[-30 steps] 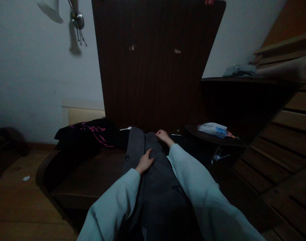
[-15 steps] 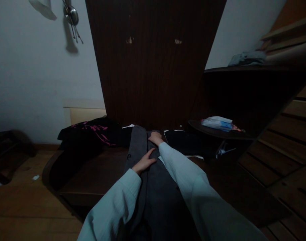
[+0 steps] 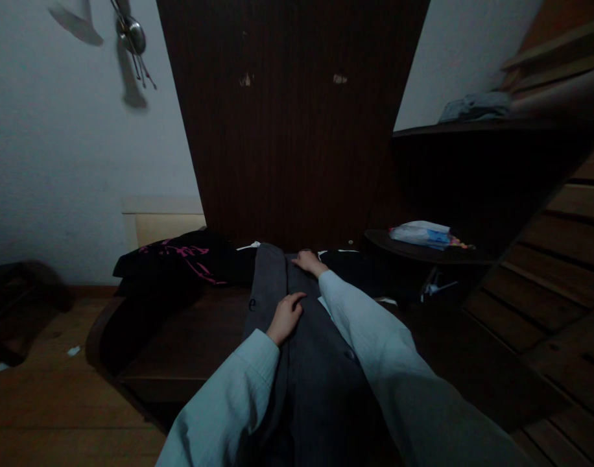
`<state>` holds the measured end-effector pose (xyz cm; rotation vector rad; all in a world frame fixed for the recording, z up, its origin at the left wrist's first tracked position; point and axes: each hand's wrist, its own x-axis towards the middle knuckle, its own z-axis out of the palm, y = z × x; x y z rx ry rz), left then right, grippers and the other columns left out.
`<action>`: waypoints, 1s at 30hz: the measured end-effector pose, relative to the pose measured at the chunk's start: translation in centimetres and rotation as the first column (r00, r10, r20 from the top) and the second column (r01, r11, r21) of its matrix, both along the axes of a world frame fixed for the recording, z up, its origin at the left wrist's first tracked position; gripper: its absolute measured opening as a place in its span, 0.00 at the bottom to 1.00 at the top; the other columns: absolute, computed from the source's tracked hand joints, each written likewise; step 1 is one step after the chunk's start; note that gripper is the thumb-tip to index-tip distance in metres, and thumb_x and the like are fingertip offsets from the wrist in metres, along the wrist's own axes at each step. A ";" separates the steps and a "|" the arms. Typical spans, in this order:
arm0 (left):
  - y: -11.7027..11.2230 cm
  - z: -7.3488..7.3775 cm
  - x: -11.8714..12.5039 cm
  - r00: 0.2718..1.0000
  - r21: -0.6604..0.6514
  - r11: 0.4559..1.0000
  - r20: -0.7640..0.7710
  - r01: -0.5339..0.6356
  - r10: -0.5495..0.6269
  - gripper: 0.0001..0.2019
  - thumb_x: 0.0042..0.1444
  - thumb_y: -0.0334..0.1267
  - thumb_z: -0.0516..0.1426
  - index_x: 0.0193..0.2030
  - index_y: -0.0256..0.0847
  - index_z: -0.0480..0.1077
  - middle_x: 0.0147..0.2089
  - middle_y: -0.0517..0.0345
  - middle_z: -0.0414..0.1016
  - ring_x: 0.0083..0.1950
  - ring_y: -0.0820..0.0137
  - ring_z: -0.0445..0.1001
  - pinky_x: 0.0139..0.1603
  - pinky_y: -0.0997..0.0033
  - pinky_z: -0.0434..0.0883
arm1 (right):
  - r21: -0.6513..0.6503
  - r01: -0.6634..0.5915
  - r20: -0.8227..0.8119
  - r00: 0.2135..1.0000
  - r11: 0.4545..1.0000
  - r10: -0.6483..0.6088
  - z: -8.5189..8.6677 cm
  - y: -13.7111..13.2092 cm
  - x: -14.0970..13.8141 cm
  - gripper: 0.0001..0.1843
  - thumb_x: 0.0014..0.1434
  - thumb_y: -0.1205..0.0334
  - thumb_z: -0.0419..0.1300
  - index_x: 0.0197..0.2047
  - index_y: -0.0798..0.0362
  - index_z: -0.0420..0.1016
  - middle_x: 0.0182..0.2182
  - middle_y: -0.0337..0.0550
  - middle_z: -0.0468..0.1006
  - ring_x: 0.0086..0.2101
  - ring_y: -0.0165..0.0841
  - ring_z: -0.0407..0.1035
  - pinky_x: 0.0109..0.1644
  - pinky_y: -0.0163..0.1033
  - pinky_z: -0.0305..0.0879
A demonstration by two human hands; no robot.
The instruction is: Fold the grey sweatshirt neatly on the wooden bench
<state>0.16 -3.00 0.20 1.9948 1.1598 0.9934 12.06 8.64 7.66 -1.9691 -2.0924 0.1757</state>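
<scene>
A long dark grey garment [image 3: 321, 363] lies lengthwise over the bench in front of me, a fold running down it. It carries a small dark ring-like mark on its left part and a round button-like spot farther right. My left hand [image 3: 286, 318] rests on its middle, fingers drawn together against the cloth. Farther up, my right hand [image 3: 309, 262] has its fingers closed on the fabric near the far end; the fingertips are partly hidden. Both forearms are in pale sleeves.
Black cloth with pink print [image 3: 180, 253] lies left on the dark wooden bench [image 3: 180, 337]. Another black item [image 3: 360, 269] lies to the right. A plastic packet [image 3: 418, 233] sits on a small shelf [image 3: 399, 251]. A tall dark panel [image 3: 287, 130] stands behind.
My left hand has gone from thumb and fingers spread to fingers drawn together. My right hand has shifted slightly right along the cloth. The view has turned a little.
</scene>
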 end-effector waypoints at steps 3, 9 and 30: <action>0.2 -0.1 0.1 0.999 -0.020 1.000 -0.045 0.004 -0.005 0.19 0.50 0.26 0.48 0.48 0.36 0.69 0.49 0.51 0.72 0.52 0.66 0.68 0.56 0.67 0.62 | 0.013 -0.075 -0.020 0.997 0.997 0.075 0.4 -1.4 0.7 0.17 0.59 0.53 0.52 0.39 0.57 0.74 0.39 0.52 0.77 0.41 0.37 0.71 0.41 0.33 0.62; 0.6 -0.4 0.1 0.998 -0.054 0.998 -0.049 0.035 -0.038 0.21 0.48 0.26 0.49 0.50 0.36 0.67 0.51 0.51 0.71 0.53 0.66 0.67 0.57 0.66 0.61 | 0.185 -0.215 -0.107 0.966 0.959 0.237 -2.4 -7.4 3.4 0.17 0.59 0.57 0.51 0.49 0.56 0.67 0.45 0.49 0.73 0.45 0.34 0.68 0.48 0.36 0.60; -0.7 0.0 0.3 0.899 0.224 0.972 -0.410 -0.065 0.155 0.21 0.52 0.30 0.49 0.55 0.33 0.61 0.58 0.41 0.62 0.62 0.58 0.55 0.62 0.54 0.48 | 0.082 -0.248 0.159 0.959 0.965 0.233 -7.9 -11.8 3.1 0.29 0.61 0.55 0.43 0.60 0.65 0.55 0.60 0.58 0.54 0.60 0.42 0.47 0.61 0.49 0.44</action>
